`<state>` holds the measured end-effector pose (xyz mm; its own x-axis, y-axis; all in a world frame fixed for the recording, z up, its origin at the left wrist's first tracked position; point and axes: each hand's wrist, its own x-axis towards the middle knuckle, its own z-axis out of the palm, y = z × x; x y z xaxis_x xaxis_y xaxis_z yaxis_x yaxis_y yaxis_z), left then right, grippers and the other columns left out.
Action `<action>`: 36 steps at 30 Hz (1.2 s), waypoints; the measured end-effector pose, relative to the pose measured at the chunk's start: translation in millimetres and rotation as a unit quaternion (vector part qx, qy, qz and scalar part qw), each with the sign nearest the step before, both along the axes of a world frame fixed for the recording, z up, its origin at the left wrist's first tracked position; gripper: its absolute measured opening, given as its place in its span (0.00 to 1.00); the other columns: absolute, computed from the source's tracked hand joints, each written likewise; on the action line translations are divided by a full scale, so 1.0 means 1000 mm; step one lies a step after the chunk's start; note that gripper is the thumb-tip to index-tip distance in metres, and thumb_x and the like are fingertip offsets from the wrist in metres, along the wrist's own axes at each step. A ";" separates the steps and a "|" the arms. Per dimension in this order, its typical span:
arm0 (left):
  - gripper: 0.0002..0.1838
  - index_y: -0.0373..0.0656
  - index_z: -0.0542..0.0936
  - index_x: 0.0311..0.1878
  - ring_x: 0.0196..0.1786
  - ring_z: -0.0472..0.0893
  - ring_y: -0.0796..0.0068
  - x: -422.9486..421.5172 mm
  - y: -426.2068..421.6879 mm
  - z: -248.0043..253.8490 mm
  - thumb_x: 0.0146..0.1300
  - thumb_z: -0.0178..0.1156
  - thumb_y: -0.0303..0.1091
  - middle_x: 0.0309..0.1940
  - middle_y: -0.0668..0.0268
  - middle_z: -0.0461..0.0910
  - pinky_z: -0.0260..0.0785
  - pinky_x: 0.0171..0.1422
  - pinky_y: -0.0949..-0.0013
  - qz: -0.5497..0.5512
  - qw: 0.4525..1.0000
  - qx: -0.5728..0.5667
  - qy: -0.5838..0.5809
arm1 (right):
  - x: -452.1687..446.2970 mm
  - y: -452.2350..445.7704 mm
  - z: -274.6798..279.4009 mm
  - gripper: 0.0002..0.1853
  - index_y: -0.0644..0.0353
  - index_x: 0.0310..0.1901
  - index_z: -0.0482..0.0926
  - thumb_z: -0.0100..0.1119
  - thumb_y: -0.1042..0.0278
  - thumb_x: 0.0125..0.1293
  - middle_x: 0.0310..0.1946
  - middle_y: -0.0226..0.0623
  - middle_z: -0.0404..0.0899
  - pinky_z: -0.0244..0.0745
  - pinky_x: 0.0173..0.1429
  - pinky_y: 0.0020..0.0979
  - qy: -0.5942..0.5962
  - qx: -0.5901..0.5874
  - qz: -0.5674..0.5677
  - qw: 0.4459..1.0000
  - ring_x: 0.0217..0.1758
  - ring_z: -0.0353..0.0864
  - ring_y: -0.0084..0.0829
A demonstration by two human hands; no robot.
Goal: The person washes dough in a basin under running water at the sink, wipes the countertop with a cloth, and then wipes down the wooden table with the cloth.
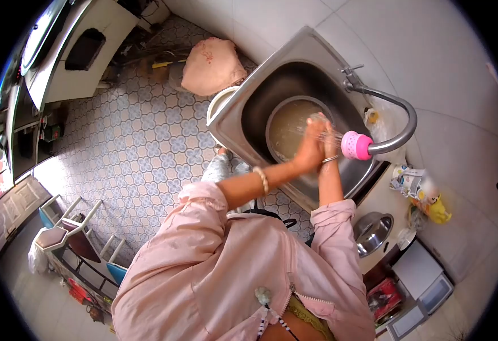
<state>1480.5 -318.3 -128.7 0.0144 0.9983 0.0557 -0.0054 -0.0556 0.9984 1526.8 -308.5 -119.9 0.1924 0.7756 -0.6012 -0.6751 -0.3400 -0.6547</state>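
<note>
Fingers of the left hand and right hand meet, how far open or holding what cannot be told, in spray from the pink nozzle, above the cloudy water of a round basin inside the metal sink

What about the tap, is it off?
No, water sprays from its pink nozzle over the left hand and right hand.
</note>
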 end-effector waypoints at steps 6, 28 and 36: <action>0.10 0.34 0.74 0.40 0.35 0.75 0.76 -0.046 0.080 -0.021 0.59 0.46 0.27 0.30 0.61 0.78 0.67 0.41 0.71 -0.018 0.984 -0.177 0.012 | 0.001 -0.007 0.037 0.20 0.60 0.55 0.63 0.45 0.62 0.63 0.49 0.37 0.69 0.67 0.54 0.36 0.055 0.077 0.042 0.995 0.52 0.69 0.35; 0.08 0.39 0.68 0.38 0.39 0.67 0.85 -0.089 0.086 0.046 0.60 0.53 0.32 0.34 0.72 0.69 0.62 0.45 0.79 -0.299 0.944 -0.133 -0.028 | 0.039 0.002 0.048 0.22 0.61 0.52 0.66 0.52 0.59 0.58 0.48 0.37 0.70 0.65 0.56 0.39 0.064 0.162 -0.004 0.985 0.51 0.70 0.36; 0.06 0.42 0.65 0.35 0.32 0.67 0.85 -0.082 0.090 0.104 0.62 0.49 0.32 0.29 0.74 0.68 0.62 0.35 0.79 -0.272 0.913 -0.187 -0.239 | 0.064 -0.008 0.008 0.22 0.60 0.53 0.65 0.55 0.68 0.57 0.48 0.35 0.68 0.66 0.55 0.31 -0.336 0.147 0.111 0.924 0.51 0.69 0.29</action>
<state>1398.7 -228.2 -25.0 0.5775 0.8011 -0.1573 -0.3710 0.4291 0.8236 1590.4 -316.2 -112.2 0.2626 0.9514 -0.1612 -0.0169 -0.1625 -0.9866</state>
